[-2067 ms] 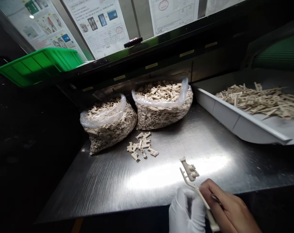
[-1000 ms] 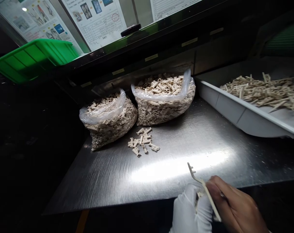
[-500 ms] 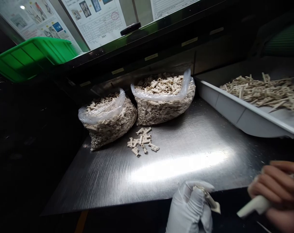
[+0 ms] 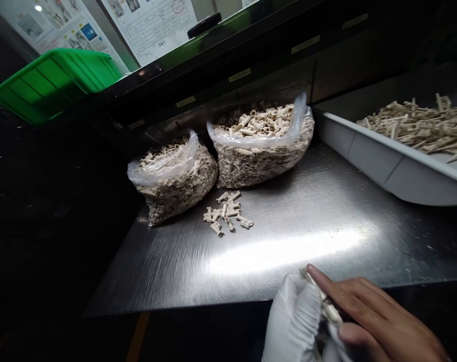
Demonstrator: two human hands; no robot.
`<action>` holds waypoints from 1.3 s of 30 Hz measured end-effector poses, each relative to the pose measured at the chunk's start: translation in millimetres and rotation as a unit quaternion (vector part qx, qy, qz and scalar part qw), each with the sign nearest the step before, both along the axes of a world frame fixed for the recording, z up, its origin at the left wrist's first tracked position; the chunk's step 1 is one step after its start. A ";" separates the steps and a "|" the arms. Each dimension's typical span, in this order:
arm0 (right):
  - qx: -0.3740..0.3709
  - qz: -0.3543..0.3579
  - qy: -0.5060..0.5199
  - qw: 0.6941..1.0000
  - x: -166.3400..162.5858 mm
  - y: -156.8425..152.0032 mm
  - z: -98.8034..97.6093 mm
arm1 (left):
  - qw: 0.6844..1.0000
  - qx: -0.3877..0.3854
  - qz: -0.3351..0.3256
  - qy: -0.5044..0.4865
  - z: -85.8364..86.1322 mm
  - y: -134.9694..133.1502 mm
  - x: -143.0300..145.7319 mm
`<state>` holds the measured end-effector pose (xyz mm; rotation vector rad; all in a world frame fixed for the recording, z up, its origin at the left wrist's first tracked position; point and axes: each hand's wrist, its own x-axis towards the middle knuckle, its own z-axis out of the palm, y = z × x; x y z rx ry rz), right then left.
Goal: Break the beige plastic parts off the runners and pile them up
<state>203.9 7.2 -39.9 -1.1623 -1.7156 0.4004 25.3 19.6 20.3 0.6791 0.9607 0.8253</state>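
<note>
The white-gloved left hand [image 4: 293, 319] holds a beige plastic part [image 4: 324, 300], which the bare right hand [image 4: 379, 317] touches.

A brushed stainless steel table [image 4: 288, 256], glossy clear plastic bags [image 4: 260, 146], matt beige plastic parts [image 4: 228, 211].

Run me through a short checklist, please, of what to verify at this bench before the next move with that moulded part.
1. Beige plastic moulded part held in the white-gloved left hand: ok.
2. Glove on the bare right hand: not ok, no glove.
3. Moulded part free of defects: cannot tell, the fingers hide most of it.
4. Loose parts on the steel bench well apart from both hands: ok.
5. Clear plastic bags closed: not ok, their mouths stand open.
</note>
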 end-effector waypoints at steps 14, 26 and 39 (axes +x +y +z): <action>0.104 0.042 -0.078 0.991 -7.2 6.4 21.5 | 0.999 -0.006 -0.033 -0.008 -4.0 4.5 -6.0; 0.086 0.059 -0.055 0.993 -1.0 1.3 10.0 | 0.998 -0.013 -0.023 -0.052 -19.3 3.3 -7.1; 0.028 0.073 0.026 0.997 0.0 8.5 18.9 | 0.993 0.029 -0.088 -0.072 -8.2 -0.5 -8.8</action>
